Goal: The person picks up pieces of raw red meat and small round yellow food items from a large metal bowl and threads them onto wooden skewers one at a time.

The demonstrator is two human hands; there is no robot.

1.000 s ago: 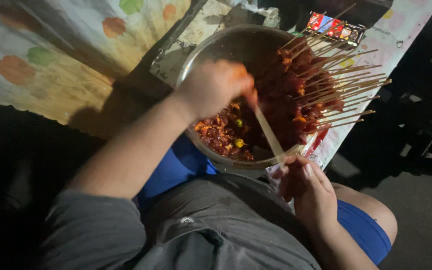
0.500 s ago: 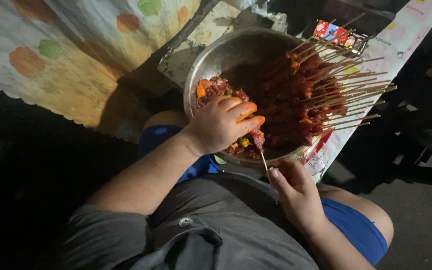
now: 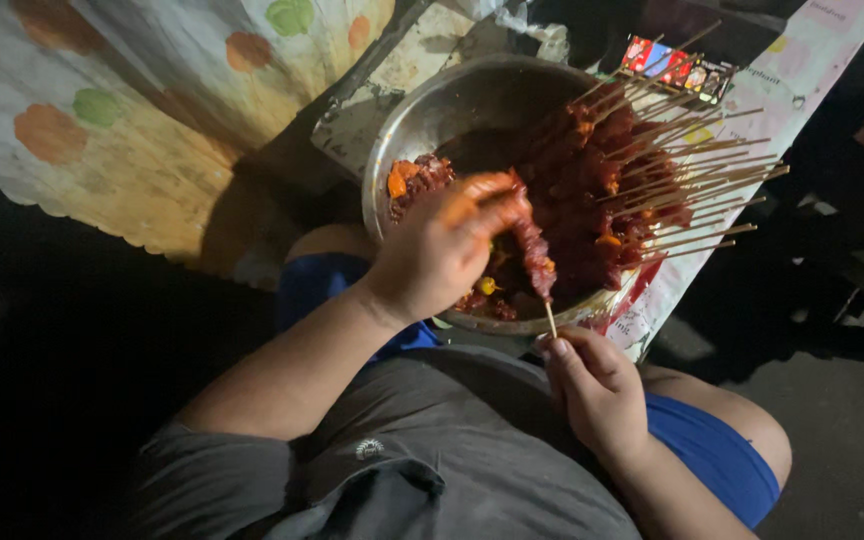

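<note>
Gripping skewer (image 3: pixel 542 270) between left hand (image 3: pixel 447 250) and right hand (image 3: pixel 597 385).

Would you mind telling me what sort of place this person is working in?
Probably an informal home or street-side food prep spot, dimly lit: a metal bowl of marinated meat rests at the seated person's knees, finished skewers are stacked in it, and a patterned cloth covers the neighbouring surface.

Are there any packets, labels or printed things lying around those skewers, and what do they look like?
Small flat rectangular packet: beyond the metal bowl, by the skewer ends; red, blue and dark panels.
Printed sheet: under the bowl's far side, running to the top right corner; pale with pink and yellow patches.
Small round white emblem: on the grey shirt.
</note>
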